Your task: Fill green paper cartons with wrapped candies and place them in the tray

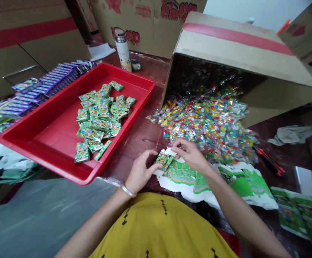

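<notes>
Above the near edge of the desk (145,138), I bring both hands to one small green carton (164,159), its white end flaps raised. My left hand (141,172) pinches the carton's left side between thumb and forefinger; my right hand (189,154) has thumb and fingertips pressed together at the white flap. The fingertips are small and slightly blurred from here, so I cannot tell whether a sweet bag is already inside.

Just under my right hand, a row of flat green cartons (181,175) lies fanned along the near edge, with a second batch of flat cartons (252,184) beside it toward the near right corner. Beyond them, clear bags of coloured sweets (199,122) spill across the desk from a cardboard box (236,37) tipped on its side toward the far right corner.

On the desk's left side, a red tray (51,132) holds a loose heap of finished-looking green packs (99,114), mostly against its right wall.

By my reading, the step in hand is shaping, filling or closing a single carton. The next move seems to call for a steady left grip and a light right fingertip to tuck the flap without creasing the thin card; if the carton is unfilled, a bag must go in first.
</notes>
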